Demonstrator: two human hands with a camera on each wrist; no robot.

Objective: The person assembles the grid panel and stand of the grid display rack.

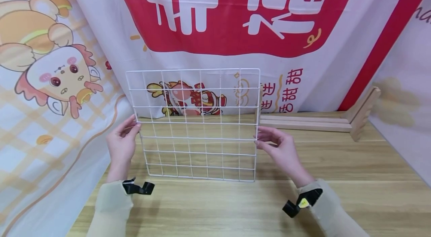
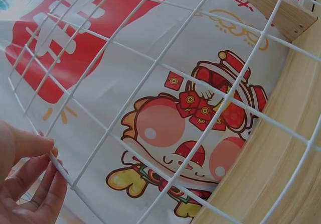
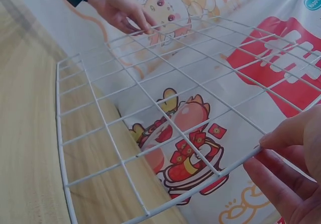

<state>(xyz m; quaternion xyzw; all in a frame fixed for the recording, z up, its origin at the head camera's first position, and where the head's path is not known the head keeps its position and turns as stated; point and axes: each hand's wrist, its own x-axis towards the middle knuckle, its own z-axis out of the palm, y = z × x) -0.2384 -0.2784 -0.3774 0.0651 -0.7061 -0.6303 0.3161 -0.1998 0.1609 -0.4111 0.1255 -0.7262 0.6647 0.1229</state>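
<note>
White wire grid panel (image 1: 188, 138) held at both sides

My left hand (image 1: 122, 142) pinches the left side wire between thumb and fingers; my right hand (image 1: 278, 148) pinches the right one likewise. The panel is in front of the wooden desk's (image 1: 208, 211) back edge; I cannot tell whether its lower edge touches the desk. A wooden stand (image 1: 306, 123) lies along that back edge, toward the right corner.

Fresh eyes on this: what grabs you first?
The big red panel printed on the backdrop, top middle of the head view. Then the white wire grid in front of it, held at its side edges by the left hand and right hand. A wooden stand sits at right rear.
</note>
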